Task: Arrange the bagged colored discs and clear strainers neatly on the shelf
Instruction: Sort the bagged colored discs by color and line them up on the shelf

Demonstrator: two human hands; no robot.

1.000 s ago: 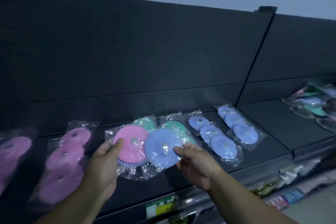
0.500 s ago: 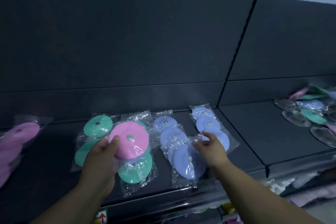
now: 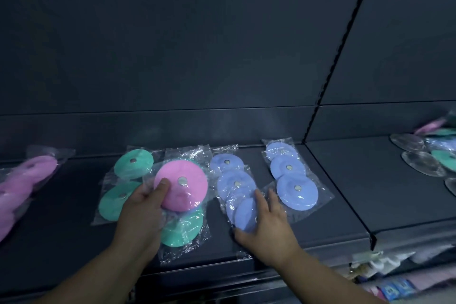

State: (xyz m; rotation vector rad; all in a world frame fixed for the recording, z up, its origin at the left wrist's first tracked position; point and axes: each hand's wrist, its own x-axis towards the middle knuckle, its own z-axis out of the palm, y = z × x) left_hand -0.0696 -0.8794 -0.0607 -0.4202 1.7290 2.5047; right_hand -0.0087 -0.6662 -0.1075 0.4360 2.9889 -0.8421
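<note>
Pink round disc in a crinkly clear bag (image 3: 181,185) — probably light, film slippery, disc likely pliable; take it at the rim, thumb on the face. Your left hand (image 3: 140,207) grips it that way over the bagged green discs (image 3: 182,229) on the dark shelf (image 3: 333,192). Your right hand (image 3: 267,227) lies flat, fingers straight, pressing the bagged blue discs (image 3: 234,184) — wrist low.

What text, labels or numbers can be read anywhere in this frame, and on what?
No text can be read.
Blue packets at bottom right: print too blurred to read.
Pink disc bag held by the left hand, and the other disc bags: no print visible.
</note>
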